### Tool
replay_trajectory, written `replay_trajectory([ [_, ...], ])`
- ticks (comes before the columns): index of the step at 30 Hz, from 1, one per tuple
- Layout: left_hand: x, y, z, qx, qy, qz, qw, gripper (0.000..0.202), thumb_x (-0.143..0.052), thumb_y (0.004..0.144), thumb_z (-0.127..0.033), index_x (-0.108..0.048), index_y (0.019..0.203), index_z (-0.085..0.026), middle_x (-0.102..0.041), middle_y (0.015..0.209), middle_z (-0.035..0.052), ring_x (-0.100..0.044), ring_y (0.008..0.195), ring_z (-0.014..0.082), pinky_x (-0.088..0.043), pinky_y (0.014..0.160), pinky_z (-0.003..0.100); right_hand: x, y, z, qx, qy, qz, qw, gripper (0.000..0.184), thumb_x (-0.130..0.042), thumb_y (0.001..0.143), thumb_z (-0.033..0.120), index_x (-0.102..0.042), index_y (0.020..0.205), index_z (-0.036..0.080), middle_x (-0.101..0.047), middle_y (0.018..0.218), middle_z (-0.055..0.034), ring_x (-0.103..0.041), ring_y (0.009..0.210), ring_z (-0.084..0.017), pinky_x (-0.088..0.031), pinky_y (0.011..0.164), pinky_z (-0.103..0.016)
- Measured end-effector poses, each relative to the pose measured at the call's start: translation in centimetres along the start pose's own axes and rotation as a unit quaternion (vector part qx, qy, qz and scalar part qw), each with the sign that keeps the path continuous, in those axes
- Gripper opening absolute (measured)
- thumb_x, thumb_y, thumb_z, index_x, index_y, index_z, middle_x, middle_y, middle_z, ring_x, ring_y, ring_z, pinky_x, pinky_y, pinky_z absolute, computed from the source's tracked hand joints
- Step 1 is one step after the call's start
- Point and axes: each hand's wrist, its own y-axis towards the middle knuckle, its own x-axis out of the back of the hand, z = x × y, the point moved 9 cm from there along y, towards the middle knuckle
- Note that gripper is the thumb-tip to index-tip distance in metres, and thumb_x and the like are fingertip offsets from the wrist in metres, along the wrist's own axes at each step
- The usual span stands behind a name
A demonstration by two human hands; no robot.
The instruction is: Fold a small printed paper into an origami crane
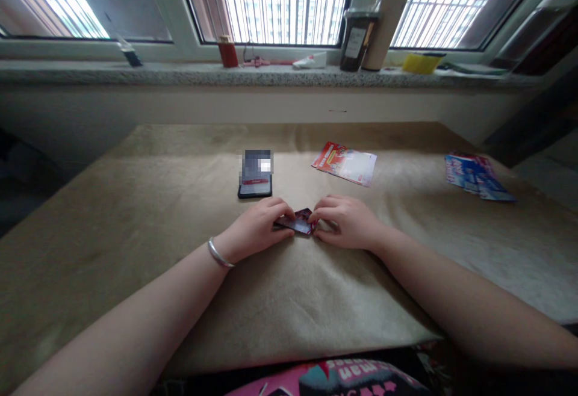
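A small folded piece of printed paper [300, 221], dark with reddish and pale patches, lies low on the table between my hands. My left hand [262, 224], with a silver bangle at the wrist, pinches its left end. At the right end, the fingers and thumb of my right hand [345, 220] close on its edge. My fingertips hide both ends of the paper. Just beyond my left hand is a phone [255, 188] with its screen up, partly blurred out.
A red and white printed sheet [345, 164] lies past my right hand. Several blue printed sheets [478, 176] overlap at the far right of the cloth-covered table [180, 167]. On the windowsill [180, 75] stand a dark jar [356, 41], a red container [228, 53] and a yellow item [421, 63].
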Motion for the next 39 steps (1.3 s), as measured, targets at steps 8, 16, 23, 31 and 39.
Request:
replay_trajectory([
  [8,-0.1,0.1,0.5,0.042,-0.097,0.008,0.994,0.015,-0.061,0.076,-0.020,-0.058,0.090,-0.018,-0.056,0.085,0.0004,-0.052,0.074,0.0126,-0.043,0.068,0.024,0.7,0.1,-0.7,-0.018,0.082,-0.055,0.995,0.013,-0.059,0.077,0.018,-0.066,0.087,0.020,-0.065,0.089,-0.0060,-0.057,0.083,-0.016,-0.044,0.072,-0.027],
  [16,-0.5,0.0,1.5,0.128,-0.232,0.009,0.964,0.020,-0.050,0.085,-0.033,-0.058,0.088,-0.015,-0.054,0.073,-0.0016,-0.046,0.062,0.0101,-0.038,0.057,0.022,-1.4,-0.3,-3.6,-0.196,0.311,-0.048,0.929,0.019,-0.058,0.080,0.033,-0.066,0.084,0.016,-0.058,0.067,-0.0003,-0.048,0.056,-0.010,-0.038,0.051,-0.022],
  [23,0.0,0.2,0.6,0.063,-0.058,-0.011,0.996,0.015,-0.055,0.085,-0.029,-0.060,0.080,-0.016,-0.057,0.073,-0.0003,-0.050,0.068,0.0123,-0.040,0.061,0.024,-1.8,-0.1,-3.8,-0.205,0.243,-0.040,0.947,0.011,-0.060,0.077,0.025,-0.067,0.080,0.017,-0.059,0.069,0.0000,-0.051,0.063,-0.011,-0.041,0.059,-0.023],
  [31,-0.2,0.4,-0.3,0.018,0.041,-0.043,0.998,0.005,-0.055,0.084,-0.015,-0.060,0.085,-0.014,-0.059,0.095,0.0064,-0.055,0.086,0.0157,-0.046,0.078,0.028,-0.8,1.0,-2.6,-0.108,0.082,-0.076,0.988,0.003,-0.063,0.075,0.015,-0.066,0.076,0.017,-0.062,0.088,-0.0062,-0.055,0.084,-0.016,-0.043,0.078,-0.029],
  [39,-0.2,0.4,-2.2,-0.040,0.130,-0.017,0.991,0.014,-0.051,0.089,-0.014,-0.065,0.092,-0.015,-0.060,0.093,0.0070,-0.052,0.088,0.0173,-0.047,0.080,0.030,-0.7,1.1,0.0,-0.013,-0.062,-0.023,0.998,0.013,-0.054,0.086,0.019,-0.068,0.088,0.019,-0.065,0.081,-0.0050,-0.053,0.079,-0.017,-0.039,0.073,-0.028],
])
